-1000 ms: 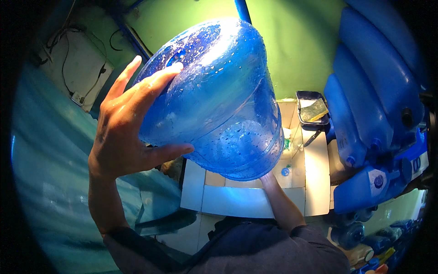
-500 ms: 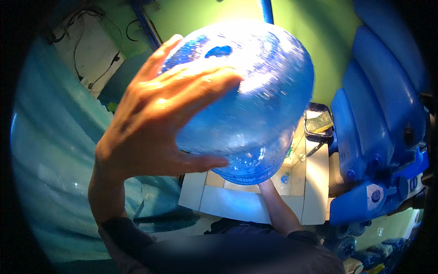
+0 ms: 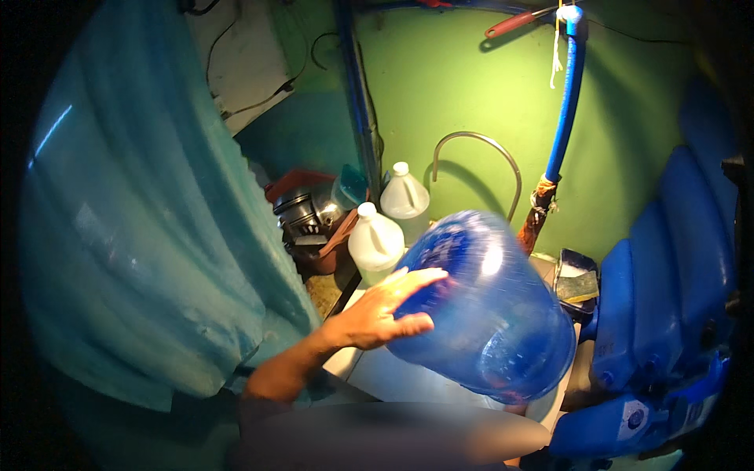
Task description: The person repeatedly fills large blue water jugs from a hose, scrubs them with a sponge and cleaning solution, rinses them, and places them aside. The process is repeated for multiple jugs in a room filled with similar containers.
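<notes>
Jug [image 3: 491,318], blue, sat tilted, lower centre-right | left hand [image 3: 381,314]: fingers lay spread against it | right hand [image 3: 515,409] mostly hidden, I couldn't tell its grip | black tray [image 3: 581,311], right, held sponge [image 3: 577,287] | white jugs [image 3: 377,242], centre, contents unclear

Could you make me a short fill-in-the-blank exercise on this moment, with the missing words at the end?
The large see-through jug at the left hand is coloured ____.
The wall behind the curved metal pipe is painted ____.
The sponge lies in a tray whose colour is ____.
The draped teal sheet fills much of the picture's ____ side.

Missing words: blue; green; black; left.
</notes>
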Motion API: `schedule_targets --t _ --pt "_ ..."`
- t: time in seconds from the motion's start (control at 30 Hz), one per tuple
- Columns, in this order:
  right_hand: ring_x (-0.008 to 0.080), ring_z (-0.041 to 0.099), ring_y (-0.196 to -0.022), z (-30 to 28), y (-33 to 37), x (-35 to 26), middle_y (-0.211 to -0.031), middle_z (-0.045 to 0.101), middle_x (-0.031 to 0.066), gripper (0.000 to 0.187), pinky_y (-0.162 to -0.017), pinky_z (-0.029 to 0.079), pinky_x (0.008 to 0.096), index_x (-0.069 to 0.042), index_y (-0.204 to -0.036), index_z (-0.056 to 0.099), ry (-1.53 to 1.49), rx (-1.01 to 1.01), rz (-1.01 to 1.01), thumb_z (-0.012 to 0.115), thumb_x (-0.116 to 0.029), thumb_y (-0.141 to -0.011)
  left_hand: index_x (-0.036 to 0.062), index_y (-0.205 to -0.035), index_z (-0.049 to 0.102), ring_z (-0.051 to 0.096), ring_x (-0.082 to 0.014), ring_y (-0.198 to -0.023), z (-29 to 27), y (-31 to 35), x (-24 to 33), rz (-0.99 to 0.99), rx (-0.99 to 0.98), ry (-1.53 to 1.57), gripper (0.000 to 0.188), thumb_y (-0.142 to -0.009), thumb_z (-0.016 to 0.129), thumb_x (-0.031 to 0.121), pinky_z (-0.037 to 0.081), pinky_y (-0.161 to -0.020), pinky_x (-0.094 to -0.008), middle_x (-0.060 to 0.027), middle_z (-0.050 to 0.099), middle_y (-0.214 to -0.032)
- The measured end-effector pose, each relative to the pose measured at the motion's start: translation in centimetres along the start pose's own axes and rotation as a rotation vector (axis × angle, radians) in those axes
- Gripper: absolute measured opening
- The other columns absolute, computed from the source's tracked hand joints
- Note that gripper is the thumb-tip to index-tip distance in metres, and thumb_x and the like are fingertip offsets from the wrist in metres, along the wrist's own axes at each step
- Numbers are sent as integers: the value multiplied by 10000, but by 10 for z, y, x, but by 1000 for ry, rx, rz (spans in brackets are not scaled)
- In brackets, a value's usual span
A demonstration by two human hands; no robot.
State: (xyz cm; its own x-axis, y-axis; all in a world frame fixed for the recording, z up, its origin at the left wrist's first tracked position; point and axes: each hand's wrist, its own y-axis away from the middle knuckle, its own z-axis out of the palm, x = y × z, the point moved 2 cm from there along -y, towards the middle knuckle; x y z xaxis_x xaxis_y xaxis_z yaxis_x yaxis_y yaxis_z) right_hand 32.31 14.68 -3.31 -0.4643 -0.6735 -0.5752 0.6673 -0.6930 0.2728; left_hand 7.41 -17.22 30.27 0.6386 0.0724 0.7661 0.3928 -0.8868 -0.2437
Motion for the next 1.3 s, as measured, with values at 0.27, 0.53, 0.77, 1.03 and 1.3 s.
schedule_targets --t 0.27,0.53,0.77,1.03,1.3 --pt "139 585 -903 92 -32 -1 -971 604 0 196 -860 500 345 -126 -1017 631 456 328 -666 696 -118 -832 -92 -1354 487 576 -277 -1234 111 -88 -202 -302 431 543 634 -877 758 224 483 -1025 -383 -262 570 -1333" --pt "341 655 -781 147 -48 103 -862 639 161 475 -735 530 414 -26 -986 593 1112 -139 -866 841 -164 -605 -17 -1325 454 508 -423 -1231 240 -206 -200 -194 229 266 601 -825 657 249 396 -1047 -469 -333 505 -1282" --pt "346 713 -879 131 -108 83 -929 711 195 512 -783 555 435 -39 -1035 628 1135 99 -553 841 -332 -673 -20 -1092 575 633 -220 -936 156 -215 -173 -43 183 493 270 -860 450 36 514 -849 -330 -124 663 -980" --pt "346 713 -874 163 -134 85 -912 724 139 518 -777 550 417 -79 -1014 615 1182 -49 -625 847 -390 -670 -8 -1198 561 664 -192 -933 67 -223 -75 20 64 601 312 -943 402 72 583 -789 -324 -100 636 -1040" --pt "367 695 -973 185 -133 91 -1000 722 176 610 -844 544 429 -60 -1078 598 1238 -33 -388 864 -414 -658 -34 -1208 545 640 -209 -918 90 -209 -119 84 71 467 382 -861 418 62 542 -818 -341 -138 637 -1027"
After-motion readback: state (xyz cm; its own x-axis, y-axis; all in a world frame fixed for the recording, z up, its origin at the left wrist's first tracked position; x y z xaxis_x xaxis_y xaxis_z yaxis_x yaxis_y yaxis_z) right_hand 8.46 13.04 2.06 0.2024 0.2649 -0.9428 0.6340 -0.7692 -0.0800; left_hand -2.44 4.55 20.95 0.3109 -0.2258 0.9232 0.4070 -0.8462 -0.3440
